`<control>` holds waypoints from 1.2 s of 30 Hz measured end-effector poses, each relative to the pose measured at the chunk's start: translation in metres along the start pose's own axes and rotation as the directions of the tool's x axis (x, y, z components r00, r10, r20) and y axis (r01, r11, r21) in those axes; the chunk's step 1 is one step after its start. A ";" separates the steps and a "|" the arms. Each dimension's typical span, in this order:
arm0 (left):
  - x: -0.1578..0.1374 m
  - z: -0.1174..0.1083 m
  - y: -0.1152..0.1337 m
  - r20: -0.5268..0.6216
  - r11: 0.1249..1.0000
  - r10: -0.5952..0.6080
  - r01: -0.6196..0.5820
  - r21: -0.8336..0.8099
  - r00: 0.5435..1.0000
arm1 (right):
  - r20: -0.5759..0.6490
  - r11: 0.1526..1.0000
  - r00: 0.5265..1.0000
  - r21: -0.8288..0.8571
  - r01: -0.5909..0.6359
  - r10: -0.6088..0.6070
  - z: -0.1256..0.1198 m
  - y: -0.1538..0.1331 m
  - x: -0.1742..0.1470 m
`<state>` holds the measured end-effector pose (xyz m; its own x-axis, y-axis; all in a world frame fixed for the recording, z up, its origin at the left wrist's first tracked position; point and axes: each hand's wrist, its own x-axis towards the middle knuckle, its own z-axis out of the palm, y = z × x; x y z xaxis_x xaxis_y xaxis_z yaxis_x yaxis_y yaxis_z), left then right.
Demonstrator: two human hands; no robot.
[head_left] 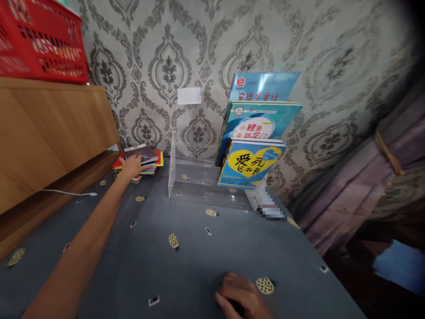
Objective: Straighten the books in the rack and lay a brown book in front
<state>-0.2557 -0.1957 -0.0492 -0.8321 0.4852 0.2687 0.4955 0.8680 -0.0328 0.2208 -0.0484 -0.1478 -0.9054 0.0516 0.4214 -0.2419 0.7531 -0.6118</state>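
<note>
My left hand (132, 167) reaches to a small pile of books (151, 170) at the back left. Its fingers grip the near edge of the dark-covered book (146, 153) on top. Yellow and red covers show beneath. My right hand (241, 294) rests on the cloth at the front, fingers curled in, with nothing visible in it. Between them stands a clear book stand (171, 170). At its right side several books lean upright: a blue and yellow one (249, 166) in front, a teal one (279, 117) behind, and a light blue one (275, 84) at the back.
Dark grey cloth with pineapple prints (199, 266) covers the surface. A wooden cabinet (49, 128) stands left, with a red basket (49, 44) on top and a white cable (71, 193) below. Patterned wall is behind. A mauve curtain (352, 208) hangs beyond the right edge.
</note>
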 end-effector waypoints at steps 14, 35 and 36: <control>-0.051 -0.004 0.010 -0.030 0.977 0.140 -0.133 0.165 0.990 | 0.179 0.987 0.974 0.057 -0.153 0.140 -0.003 0.004 0.002; -0.157 0.006 0.024 0.035 0.945 0.134 -0.139 0.296 0.990 | 0.177 0.979 0.973 0.114 -0.167 0.146 -0.001 0.015 -0.012; -0.163 0.005 0.024 0.047 0.944 0.137 -0.145 0.297 0.989 | 0.178 0.980 0.974 0.113 -0.162 0.140 -0.001 0.014 -0.011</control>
<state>-0.1086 -0.2533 -0.0982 -0.7671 0.6038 0.2166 0.5141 0.7806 -0.3555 0.2277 -0.0375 -0.1607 -0.9780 0.0390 0.2051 -0.1298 0.6559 -0.7436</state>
